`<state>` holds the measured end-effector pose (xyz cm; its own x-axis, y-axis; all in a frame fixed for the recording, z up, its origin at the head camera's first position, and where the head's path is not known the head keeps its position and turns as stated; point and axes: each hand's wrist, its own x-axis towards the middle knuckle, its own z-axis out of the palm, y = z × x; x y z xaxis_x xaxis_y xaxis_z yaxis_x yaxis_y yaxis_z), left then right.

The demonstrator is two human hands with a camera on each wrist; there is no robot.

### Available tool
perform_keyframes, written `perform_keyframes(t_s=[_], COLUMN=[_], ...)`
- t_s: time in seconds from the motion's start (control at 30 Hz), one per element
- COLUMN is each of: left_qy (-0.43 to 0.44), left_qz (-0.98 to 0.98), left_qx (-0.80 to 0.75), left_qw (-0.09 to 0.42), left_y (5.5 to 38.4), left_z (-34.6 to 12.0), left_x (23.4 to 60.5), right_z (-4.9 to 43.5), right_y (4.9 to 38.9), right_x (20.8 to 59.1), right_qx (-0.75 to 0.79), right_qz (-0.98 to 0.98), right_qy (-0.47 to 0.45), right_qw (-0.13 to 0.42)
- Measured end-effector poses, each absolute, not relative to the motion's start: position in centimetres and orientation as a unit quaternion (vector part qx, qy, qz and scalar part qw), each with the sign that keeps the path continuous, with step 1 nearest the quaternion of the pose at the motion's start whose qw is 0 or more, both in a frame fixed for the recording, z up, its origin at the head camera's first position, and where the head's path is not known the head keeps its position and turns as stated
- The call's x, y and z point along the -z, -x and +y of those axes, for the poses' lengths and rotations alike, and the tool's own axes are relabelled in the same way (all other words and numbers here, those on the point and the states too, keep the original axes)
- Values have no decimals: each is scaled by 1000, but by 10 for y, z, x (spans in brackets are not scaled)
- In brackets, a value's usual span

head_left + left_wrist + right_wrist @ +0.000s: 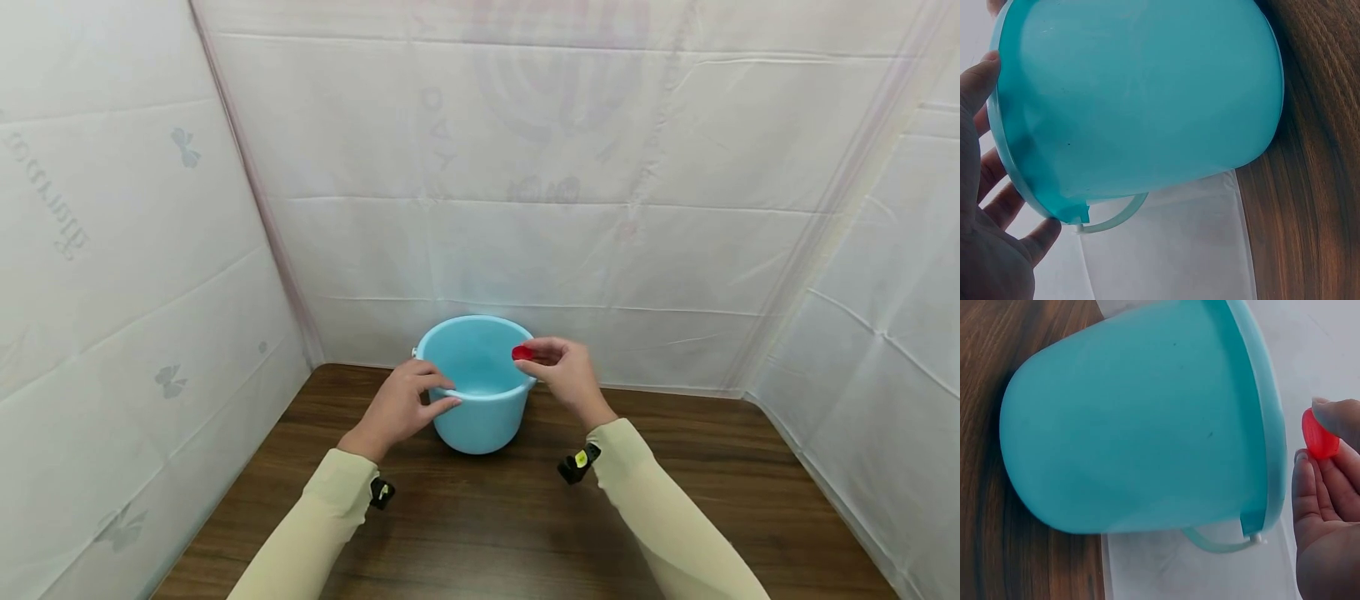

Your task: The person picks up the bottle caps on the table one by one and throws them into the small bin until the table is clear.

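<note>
A light blue plastic bucket (pixel 480 425) stands upright on the table near the back wall. My left hand (pixel 401 403) holds its near-left rim, thumb on the outside and fingers over the edge. In the left wrist view the fingertips (pixel 1044 237) show along the rim. My right hand (pixel 567 372) pinches a small, round red bottle cap (pixel 1319 434) between thumb and fingers. In the head view the red cap overlaps the bucket's right rim, above the opening. The bucket's floor is partly hidden behind its near wall.
The dark wood-grain table (pixel 480 533) reaches to white sheeting (pixel 562 250) at the back and both sides. A pale handle (pixel 1119 219) hangs on the bucket's far side. Each wrist wears a black strapped camera, the right one (pixel 577 463) bearing a yellow patch.
</note>
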<state>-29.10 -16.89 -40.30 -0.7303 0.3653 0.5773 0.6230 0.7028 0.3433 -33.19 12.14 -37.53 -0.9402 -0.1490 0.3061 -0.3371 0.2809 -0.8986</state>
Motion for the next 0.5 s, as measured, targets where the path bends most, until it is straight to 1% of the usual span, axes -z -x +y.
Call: perform_keyframes(t_s=[0.5], left_qy=[275], left_qz=[-894], left_qx=[264], left_qw=[237], left_y=[291], left_z=[-168], left_x=[404], right_z=[102], right_y=[336], right_x=[372], right_qx=[-584], right_qz=[-791], right_qy=[-161], right_qw=[82])
